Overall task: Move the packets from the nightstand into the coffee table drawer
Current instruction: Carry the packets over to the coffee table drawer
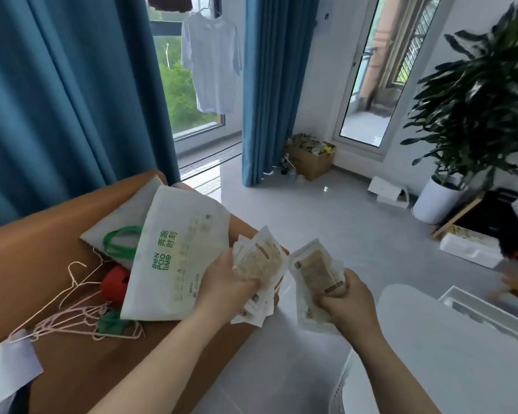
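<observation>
Gripping a fanned packet stack (260, 264) w/ left hand (222, 282), fingers curled tight round its lower part. Clutching a second packet bundle (314, 273) w/ right hand (350, 303), fingers wrapped round the bottom end, upper end sticking up free. Showing clear wrappers w/ tan, bread-like contents & brown labels; can't tell exact count per hand. Held up in the air side by side, edges nearly touching: stack over the right corner of the nightstand (72, 369), bundle over the grey floor (326, 219) just beside it. Not resting on any surface.

Lying on the orange-brown nightstand top: white bag (177, 249) w/ green print, overlapping a flatter bag w/ green handles (121, 242). Tucked at the white bag's left edge, partly hidden: red object (115, 283). Sprawled nearer the front left: tangle of pink wire hangers (72, 318).

Sitting bottom right, just beside the right forearm: white rounded tabletop (461, 369), w/ a white open tray-like part (485, 312) at its far edge. Blurred there, so can't tell if it's a drawer.

Seen farther back: blue curtains (57, 100), white shirt (213, 64) hanging at the window, cardboard box (311, 161) near the curtain foot, leafy plant (476, 100) in white pot (437, 201) at right.
</observation>
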Demonstrator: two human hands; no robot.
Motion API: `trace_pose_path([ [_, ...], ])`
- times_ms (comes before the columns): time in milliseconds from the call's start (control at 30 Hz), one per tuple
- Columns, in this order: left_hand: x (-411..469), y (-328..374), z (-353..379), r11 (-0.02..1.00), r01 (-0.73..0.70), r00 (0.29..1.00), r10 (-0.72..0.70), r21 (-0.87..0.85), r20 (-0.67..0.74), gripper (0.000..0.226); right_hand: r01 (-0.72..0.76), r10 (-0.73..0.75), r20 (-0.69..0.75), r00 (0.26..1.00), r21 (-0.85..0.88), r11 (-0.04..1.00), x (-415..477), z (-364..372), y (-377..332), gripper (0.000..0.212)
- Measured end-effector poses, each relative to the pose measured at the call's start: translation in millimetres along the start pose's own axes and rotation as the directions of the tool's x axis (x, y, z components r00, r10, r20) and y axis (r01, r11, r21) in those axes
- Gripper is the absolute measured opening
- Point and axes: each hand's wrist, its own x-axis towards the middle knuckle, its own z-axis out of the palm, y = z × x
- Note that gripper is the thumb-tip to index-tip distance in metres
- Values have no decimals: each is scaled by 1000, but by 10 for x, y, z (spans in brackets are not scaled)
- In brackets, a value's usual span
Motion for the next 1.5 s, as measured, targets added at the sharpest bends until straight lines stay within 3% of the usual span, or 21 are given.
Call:
trace_pose_path([
  [533, 2088, 1009, 1452, 987, -132, 977, 114, 90, 180, 35, -114, 121, -181, 976, 46, 992, 2159, -802, 403, 29],
  [967, 3996, 1682, 2878, 960, -196, 924, 114, 199, 365, 24, -252, 280, -362, 889, 123, 960, 3952, -1420, 857, 34],
  [1233, 5182, 2292, 3824, 924, -315, 835, 161, 216, 527, 30, -360, 397, -481, 782, 172, 917, 5049, -1805, 1084, 28],
  [1500, 5798, 2869, 5223, 843, -482, 693, 199, 240, 693, 32, -419, 486, -557, 674, 254, 872, 5865, -2485, 1690, 19],
])
